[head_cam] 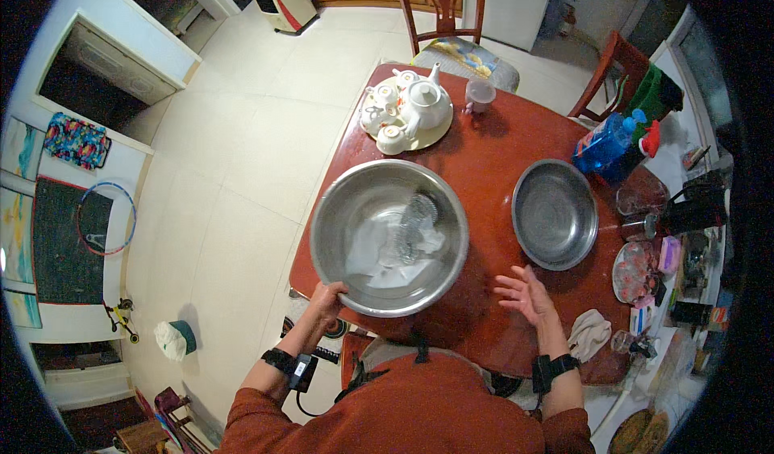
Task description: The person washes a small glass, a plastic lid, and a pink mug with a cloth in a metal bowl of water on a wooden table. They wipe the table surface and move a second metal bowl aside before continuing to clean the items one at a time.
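Note:
A wide stainless steel basin (326,212) stands near the table's left side, with my left hand (328,301) gripping its near-left rim. Inside lie white pieces (366,245) and a clear, textured object (417,221), perhaps in water; what exactly they are is hard to tell. My right hand (527,294) is raised over the red-brown table (484,236), palm turned inward, fingers apart and nothing in it. Just beyond its fingertips sits a smaller metal basin (553,212) with nothing visible inside.
Past the large basin, a white teapot (423,97) and cups share a round tray (432,136), beside a translucent cup (481,94). Rightward are blue liquid bottles (604,142), a glass plate (632,272) and a pale cloth (589,336). A wooden chair (444,24) stands at the far edge.

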The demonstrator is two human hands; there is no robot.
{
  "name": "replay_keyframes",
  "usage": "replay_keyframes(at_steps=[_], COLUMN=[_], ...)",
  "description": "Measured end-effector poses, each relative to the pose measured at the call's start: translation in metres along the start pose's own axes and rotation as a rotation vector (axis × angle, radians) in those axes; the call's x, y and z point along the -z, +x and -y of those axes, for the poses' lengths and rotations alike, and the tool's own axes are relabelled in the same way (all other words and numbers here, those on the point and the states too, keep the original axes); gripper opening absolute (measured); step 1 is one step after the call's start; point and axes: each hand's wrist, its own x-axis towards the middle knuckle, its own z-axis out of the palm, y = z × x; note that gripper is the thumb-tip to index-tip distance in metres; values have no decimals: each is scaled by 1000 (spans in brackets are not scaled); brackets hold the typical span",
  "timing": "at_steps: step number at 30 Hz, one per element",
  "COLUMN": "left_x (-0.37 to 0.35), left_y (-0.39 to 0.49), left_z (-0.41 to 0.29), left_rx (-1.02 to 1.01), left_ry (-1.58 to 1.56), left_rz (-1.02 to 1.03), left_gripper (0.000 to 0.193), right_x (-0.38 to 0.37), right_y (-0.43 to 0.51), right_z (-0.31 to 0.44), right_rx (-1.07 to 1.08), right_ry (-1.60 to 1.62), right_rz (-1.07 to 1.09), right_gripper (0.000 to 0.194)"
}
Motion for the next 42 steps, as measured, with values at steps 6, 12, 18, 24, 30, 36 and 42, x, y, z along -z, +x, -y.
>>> replay_keyframes(at_steps=[6, 12, 18, 24, 30, 36, 42], left_x=[-31, -47, -60, -55, -52, -64, -81], left_y=[-13, -5, 1, 4, -2, 29, 38], left_z=[23, 53, 85, 84, 55, 39, 73], left_rx=[48, 115, 51, 29, 106, 157, 74], left_ry=[138, 404, 298, 631, 785, 704, 734], left_rz=[85, 234, 327, 403, 391, 478, 485], left_gripper=[21, 24, 26, 24, 40, 42, 30], right_x=[-50, -33, -11, 2, 33, 76, 105], right_y=[-4, -16, -35, -31, -11, 11, 66], right_z=[-25, -64, -81, -78, -74, -32, -5], right_rx=[1, 150, 116, 65, 49, 92, 355], right_ry=[-168, -250, -216, -273, -320, 112, 410], right_rz=[161, -139, -290, -320, -161, -247, -242], right_gripper=[76, 42, 32, 34, 45, 75, 43])
